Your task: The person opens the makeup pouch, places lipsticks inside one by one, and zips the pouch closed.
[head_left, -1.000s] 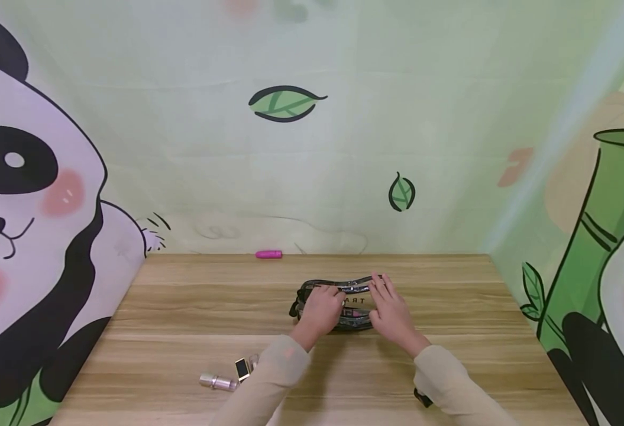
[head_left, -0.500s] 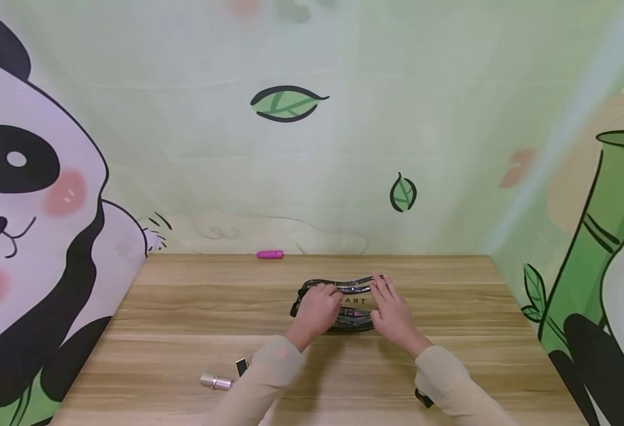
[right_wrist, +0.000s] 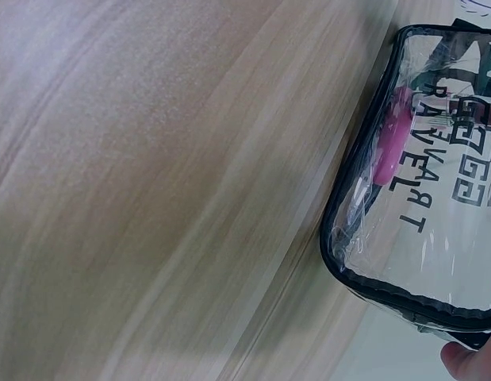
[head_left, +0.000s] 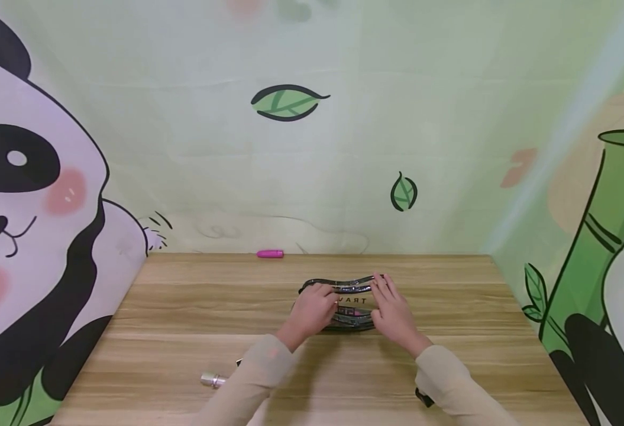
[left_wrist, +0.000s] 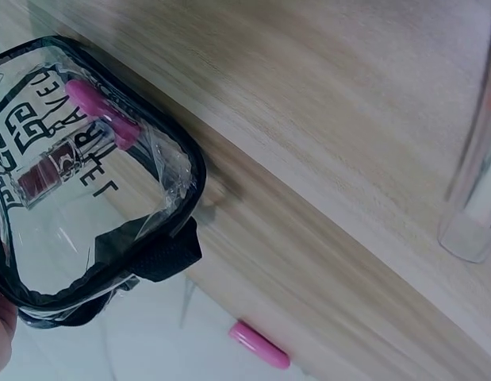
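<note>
A clear plastic pouch [head_left: 351, 290] with black trim and black lettering stands on the table, its mouth parted between the far and near rims. My left hand [head_left: 314, 307] grips its left part with curled fingers lying over the top. At the right end my right hand [head_left: 394, 310] holds the pouch, fingers at the far rim and thumb at the near one. Inside the pouch, the left wrist view shows a pink piece [left_wrist: 102, 111] and a small clear tube with dark red contents [left_wrist: 51, 171]. Only a bit of each hand shows in the wrist views.
A pink capsule-shaped piece [head_left: 270, 254] lies at the table's back edge. Near the left sleeve is a silvery tube [head_left: 213, 380], partly covered by it. A small black object [head_left: 423, 397] shows beside the right sleeve. Behind the table [head_left: 184, 296] hangs a panda-print backdrop [head_left: 343, 148].
My left hand has slid a little to the left along the pouch, its sleeve covering more of the small items. My right hand has stayed in place.
</note>
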The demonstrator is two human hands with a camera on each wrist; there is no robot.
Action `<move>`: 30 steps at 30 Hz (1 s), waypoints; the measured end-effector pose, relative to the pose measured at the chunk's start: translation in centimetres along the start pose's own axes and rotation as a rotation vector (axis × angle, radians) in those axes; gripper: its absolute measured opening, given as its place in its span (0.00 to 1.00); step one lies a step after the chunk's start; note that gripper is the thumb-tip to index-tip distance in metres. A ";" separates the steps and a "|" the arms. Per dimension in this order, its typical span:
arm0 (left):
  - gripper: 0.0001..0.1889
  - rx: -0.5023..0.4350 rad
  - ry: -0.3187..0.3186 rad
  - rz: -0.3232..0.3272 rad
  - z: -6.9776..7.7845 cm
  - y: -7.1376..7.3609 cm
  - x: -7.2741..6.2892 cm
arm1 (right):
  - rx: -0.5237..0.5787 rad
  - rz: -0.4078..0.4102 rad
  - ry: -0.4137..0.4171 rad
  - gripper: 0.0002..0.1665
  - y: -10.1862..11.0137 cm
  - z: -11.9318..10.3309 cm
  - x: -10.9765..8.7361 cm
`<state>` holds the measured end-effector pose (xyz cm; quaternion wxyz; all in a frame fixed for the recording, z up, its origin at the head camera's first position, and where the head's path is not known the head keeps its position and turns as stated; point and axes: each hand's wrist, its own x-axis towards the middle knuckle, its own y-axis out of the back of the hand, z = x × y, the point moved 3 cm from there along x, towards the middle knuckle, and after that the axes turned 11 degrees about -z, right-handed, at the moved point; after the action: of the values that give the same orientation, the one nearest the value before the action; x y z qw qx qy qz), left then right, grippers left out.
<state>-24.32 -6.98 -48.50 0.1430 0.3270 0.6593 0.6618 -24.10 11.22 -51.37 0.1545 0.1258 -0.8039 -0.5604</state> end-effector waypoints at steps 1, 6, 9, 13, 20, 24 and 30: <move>0.08 -0.001 0.001 -0.010 0.0 0.0 0.0 | 0.001 0.002 0.003 0.34 0.0 0.0 0.0; 0.09 -0.007 -0.001 -0.030 -0.3 0.1 -0.2 | 0.006 -0.011 -0.001 0.35 0.0 0.0 0.0; 0.10 -0.013 -0.006 -0.025 -0.4 0.3 -0.5 | 0.006 -0.015 -0.001 0.34 0.1 0.0 0.0; 0.10 -0.020 -0.004 -0.027 -0.6 0.5 -0.8 | -0.002 0.001 0.011 0.34 0.1 -0.1 -0.1; 0.08 -0.010 -0.010 0.018 -0.8 0.7 -1.1 | -0.009 0.018 0.020 0.34 0.1 -0.2 -0.1; 0.08 -0.009 -0.018 0.031 -0.8 0.9 -1.4 | -0.008 0.006 0.018 0.33 0.2 -0.2 -0.1; 0.08 -0.010 -0.031 0.064 -1.2 1.0 -1.8 | -0.006 -0.006 0.013 0.33 0.2 -0.2 -0.1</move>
<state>-23.49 -9.07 -47.91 0.1335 0.3573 0.6428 0.6644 -23.91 11.16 -51.12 0.1581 0.1315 -0.8008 -0.5625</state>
